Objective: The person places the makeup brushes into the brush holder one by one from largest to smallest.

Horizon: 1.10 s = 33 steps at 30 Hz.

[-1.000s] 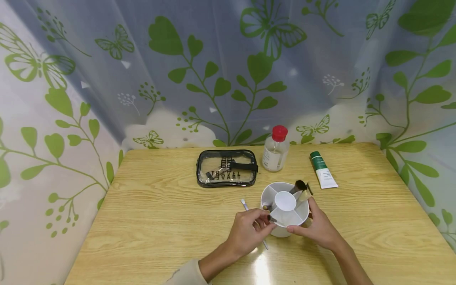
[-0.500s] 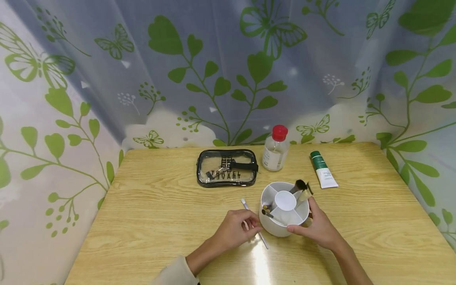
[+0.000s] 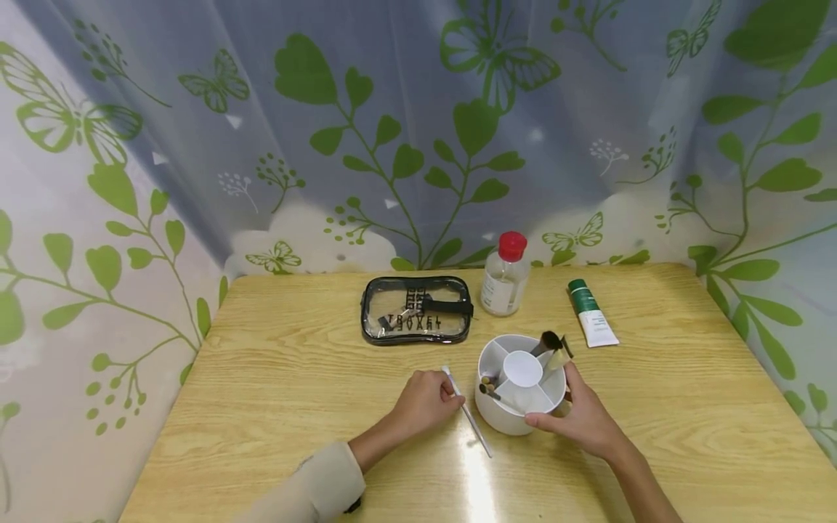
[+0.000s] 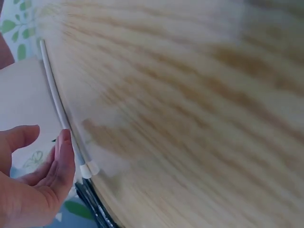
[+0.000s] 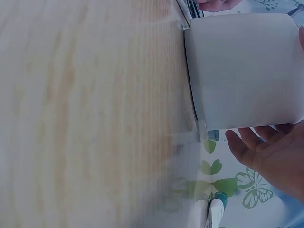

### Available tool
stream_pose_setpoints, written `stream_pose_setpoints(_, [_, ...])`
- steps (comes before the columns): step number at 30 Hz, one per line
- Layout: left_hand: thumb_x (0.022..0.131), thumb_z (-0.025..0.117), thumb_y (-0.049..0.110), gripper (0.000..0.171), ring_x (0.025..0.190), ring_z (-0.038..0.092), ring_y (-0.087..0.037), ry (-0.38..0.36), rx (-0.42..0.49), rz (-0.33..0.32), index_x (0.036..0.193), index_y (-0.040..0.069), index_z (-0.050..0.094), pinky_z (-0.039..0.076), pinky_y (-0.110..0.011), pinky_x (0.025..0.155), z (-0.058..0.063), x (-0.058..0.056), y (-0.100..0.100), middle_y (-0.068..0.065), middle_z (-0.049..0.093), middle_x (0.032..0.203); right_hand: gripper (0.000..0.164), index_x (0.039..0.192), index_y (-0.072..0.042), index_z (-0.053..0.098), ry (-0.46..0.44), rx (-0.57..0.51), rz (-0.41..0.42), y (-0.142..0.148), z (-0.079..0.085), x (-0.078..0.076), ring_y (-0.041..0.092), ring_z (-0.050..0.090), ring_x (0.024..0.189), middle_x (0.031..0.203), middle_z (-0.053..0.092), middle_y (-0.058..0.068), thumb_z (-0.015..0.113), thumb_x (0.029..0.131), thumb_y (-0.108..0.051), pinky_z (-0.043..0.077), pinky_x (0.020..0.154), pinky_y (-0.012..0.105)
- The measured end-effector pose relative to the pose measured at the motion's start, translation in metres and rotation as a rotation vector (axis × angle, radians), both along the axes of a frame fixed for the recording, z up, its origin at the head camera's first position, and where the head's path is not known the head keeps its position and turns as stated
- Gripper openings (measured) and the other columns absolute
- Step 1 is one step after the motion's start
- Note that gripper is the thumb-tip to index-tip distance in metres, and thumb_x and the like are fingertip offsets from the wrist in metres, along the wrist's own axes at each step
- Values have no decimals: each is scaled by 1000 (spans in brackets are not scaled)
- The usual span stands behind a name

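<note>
In the head view a slim white makeup brush [image 3: 476, 426] lies on the table, left of a round white divided brush holder [image 3: 502, 419]. My left hand [image 3: 426, 401] is at the brush's upper part. The left wrist view shows a gap between that hand's thumb and fingers, with the fingertips [image 4: 65, 135] right at the handle; whether they touch it I cannot tell. My right hand [image 3: 586, 423] grips the holder from its right side, thumb at the front rim. Several brushes stand in the holder, among them a dark-tipped brush [image 3: 548, 341]. Some of the right fingers are hidden behind the holder.
Behind lies a clear travel pouch [image 3: 416, 309] with black trim and a small item inside. A red-capped bottle [image 3: 506, 280] stands beside it. Farther right is a green and white tube [image 3: 592, 312]. A patterned curtain [image 3: 418, 131] hangs along the table's back edge.
My left hand has let go of a small dark-tipped brush, now leaning in the holder's left front. It has moved left to the brush on the table. The right hand stays put.
</note>
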<state>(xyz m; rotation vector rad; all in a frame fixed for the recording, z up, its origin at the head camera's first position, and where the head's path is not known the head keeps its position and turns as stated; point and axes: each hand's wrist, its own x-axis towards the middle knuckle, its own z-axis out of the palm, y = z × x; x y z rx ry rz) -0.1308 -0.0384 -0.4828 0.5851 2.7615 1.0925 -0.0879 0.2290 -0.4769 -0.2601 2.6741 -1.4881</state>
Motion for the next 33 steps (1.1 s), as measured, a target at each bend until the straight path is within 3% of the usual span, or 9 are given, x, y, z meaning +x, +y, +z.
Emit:
stream_pose_setpoints(7, [73, 76, 25, 25, 52, 48, -9, -103, -43, 93, 58, 8, 66, 41, -20, 50, -3, -7, 12, 1, 61, 55, 93, 144, -8, 24, -9, 0, 2, 1, 2, 0, 37, 45, 124, 132, 49, 18, 81, 72, -24, 42, 97, 60])
stream_pose_setpoints(10, [69, 78, 29, 34, 50, 47, -13, -166, -87, 151, 51, 7, 59, 39, -22, 46, -4, -12, 20, -1, 56, 52, 93, 144, -7, 24, -5, 0, 4, 2, 2, -1, 37, 45, 124, 132, 50, 18, 81, 72, -23, 42, 97, 60])
stream_pose_setpoints(13, [66, 80, 29, 38, 54, 47, -17, -182, -165, 187, 53, 8, 51, 38, -24, 46, -4, -17, 26, -5, 54, 58, 93, 144, -7, 24, -2, 1, 5, 1, 1, -1, 36, 46, 123, 131, 50, 17, 81, 72, -24, 42, 97, 60])
stream_pose_setpoints(17, [65, 79, 21, 36, 56, 48, -18, -160, -230, 198, 55, 10, 46, 39, -25, 45, -3, -19, 30, -6, 52, 61, 92, 143, -7, 25, -6, 0, 6, 1, 2, 0, 34, 46, 122, 130, 51, 16, 81, 72, -24, 43, 97, 59])
stream_pose_setpoints(20, [66, 76, 14, 31, 48, 51, -18, -162, -229, 203, 51, 10, 48, 40, -24, 41, -2, -20, 30, -4, 54, 51, 91, 142, -6, 26, -7, 1, 7, 0, 3, 0, 34, 46, 122, 130, 51, 16, 81, 72, -24, 43, 97, 58])
stream_pose_setpoints(25, [71, 71, 10, 25, 33, 54, -12, -226, -206, 196, 51, 8, 55, 42, -21, 37, 1, -20, 29, -1, 54, 38, 93, 144, -7, 24, -9, -5, 13, 0, 4, 0, 35, 45, 124, 132, 49, 17, 81, 73, -23, 43, 97, 59])
stream_pose_setpoints(33, [71, 71, 9, 25, 34, 58, -15, -298, -161, 200, 52, 4, 56, 42, -20, 34, 2, -20, 27, -6, 58, 41, 92, 143, -6, 25, 2, 2, 7, 0, 2, 0, 35, 46, 123, 130, 51, 17, 81, 72, -23, 42, 96, 60])
